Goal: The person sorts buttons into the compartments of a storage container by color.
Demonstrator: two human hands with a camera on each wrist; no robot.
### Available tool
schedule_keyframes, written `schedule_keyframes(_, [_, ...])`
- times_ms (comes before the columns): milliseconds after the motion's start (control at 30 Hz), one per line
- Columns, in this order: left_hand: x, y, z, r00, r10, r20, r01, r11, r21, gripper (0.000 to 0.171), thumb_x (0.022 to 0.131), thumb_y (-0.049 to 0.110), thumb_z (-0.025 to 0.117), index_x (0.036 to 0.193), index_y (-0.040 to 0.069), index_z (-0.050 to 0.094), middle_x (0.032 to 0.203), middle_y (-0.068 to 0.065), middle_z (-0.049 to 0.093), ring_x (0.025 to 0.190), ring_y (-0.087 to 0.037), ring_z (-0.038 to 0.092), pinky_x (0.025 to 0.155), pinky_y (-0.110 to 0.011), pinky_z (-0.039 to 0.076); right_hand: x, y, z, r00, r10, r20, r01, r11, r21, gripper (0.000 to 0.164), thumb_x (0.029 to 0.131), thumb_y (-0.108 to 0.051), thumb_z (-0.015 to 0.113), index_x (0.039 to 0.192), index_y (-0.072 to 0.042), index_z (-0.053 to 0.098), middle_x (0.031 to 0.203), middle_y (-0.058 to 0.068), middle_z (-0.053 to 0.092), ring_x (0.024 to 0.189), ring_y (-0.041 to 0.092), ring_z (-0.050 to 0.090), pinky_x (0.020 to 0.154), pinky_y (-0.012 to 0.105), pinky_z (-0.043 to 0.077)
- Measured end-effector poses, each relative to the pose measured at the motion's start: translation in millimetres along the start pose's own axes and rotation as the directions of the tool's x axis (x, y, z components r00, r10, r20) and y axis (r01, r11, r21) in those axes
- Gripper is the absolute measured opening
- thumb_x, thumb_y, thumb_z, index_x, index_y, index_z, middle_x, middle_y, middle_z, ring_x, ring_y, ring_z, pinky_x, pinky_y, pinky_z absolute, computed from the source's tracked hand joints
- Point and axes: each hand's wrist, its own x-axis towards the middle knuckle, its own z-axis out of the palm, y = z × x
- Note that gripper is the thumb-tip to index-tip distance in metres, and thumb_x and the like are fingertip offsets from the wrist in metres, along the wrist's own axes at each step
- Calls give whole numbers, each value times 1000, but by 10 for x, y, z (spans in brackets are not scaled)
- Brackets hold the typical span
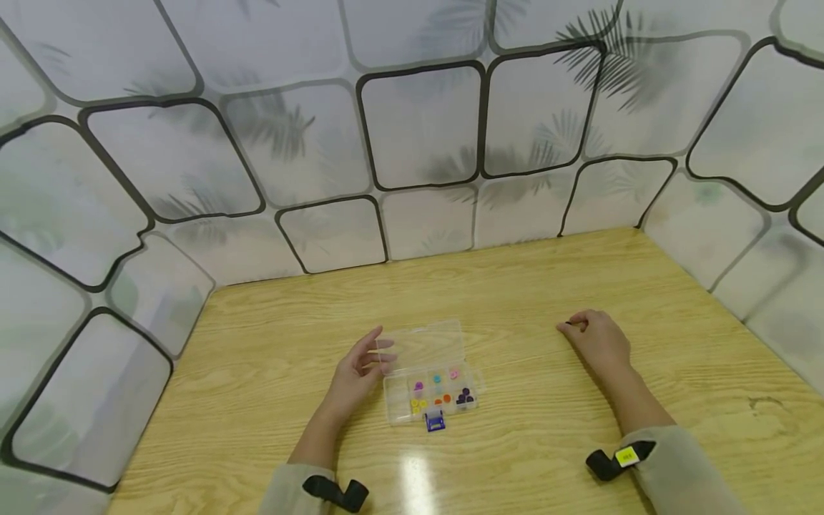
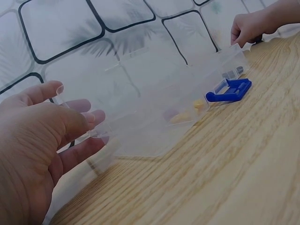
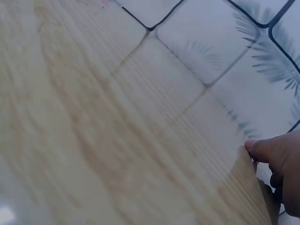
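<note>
In the head view, a clear plastic compartment box lies with its lid raised at the back. Small beads sit sorted by colour inside, including yellow beads, orange beads and dark purple beads. My left hand is at the lid's left edge, fingers spread and loosely bent; some fingertips show through the clear plastic in the left wrist view. Well right of the box, my right hand pinches a small dark piece between thumb and forefinger, low over the table. Fingers mostly cover that piece.
A blue latch sticks out from the box's front edge. The wood-grain table runs back to a patterned wall covering, which also encloses both sides. A dark mark shows on the table at the far right.
</note>
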Motion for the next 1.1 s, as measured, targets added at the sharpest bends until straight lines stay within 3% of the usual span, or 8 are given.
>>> schedule_keyframes(300, [15, -8, -6, 1000, 17, 5, -16, 1000, -14, 63, 90, -6, 57, 146, 3, 31, 129, -25, 49, 111, -45, 54, 85, -23, 53, 3, -44, -5, 1000, 10, 28, -9, 999, -35, 35, 95, -33, 57, 103, 0, 64, 100, 19, 62, 87, 31, 60, 63, 41, 48])
schedule_keyframes(533, [15, -15, -11, 1000, -3, 9, 3, 1000, -7, 63, 90, -4, 59, 146, 4, 31, 129, -23, 49, 112, -43, 54, 85, -23, 53, 17, -88, 6, 998, -2, 62, 8, 994, -108, 35, 98, -32, 52, 104, 1, 61, 107, 24, 56, 95, 39, 58, 69, 49, 49])
schedule_keyframes(867, [22, -6, -25, 1000, -17, -5, 17, 1000, 3, 64, 89, 0, 61, 146, 5, 31, 129, -23, 50, 112, -41, 55, 86, -24, 52, 19, -67, 70, 997, -72, 31, 76, 982, -175, 30, 100, -26, 48, 100, 3, 57, 97, 23, 52, 69, 31, 57, 52, 43, 47])
schedule_keyframes(1100, [24, 16, -24, 998, -70, -7, 70, 998, 10, 65, 90, 2, 62, 147, 9, 32, 131, -18, 50, 113, -38, 54, 85, -23, 52, 20, -64, 81, 996, -88, 20, 90, 981, -172, 30, 100, -25, 48, 102, 4, 57, 98, 23, 52, 60, 23, 52, 46, 36, 44])
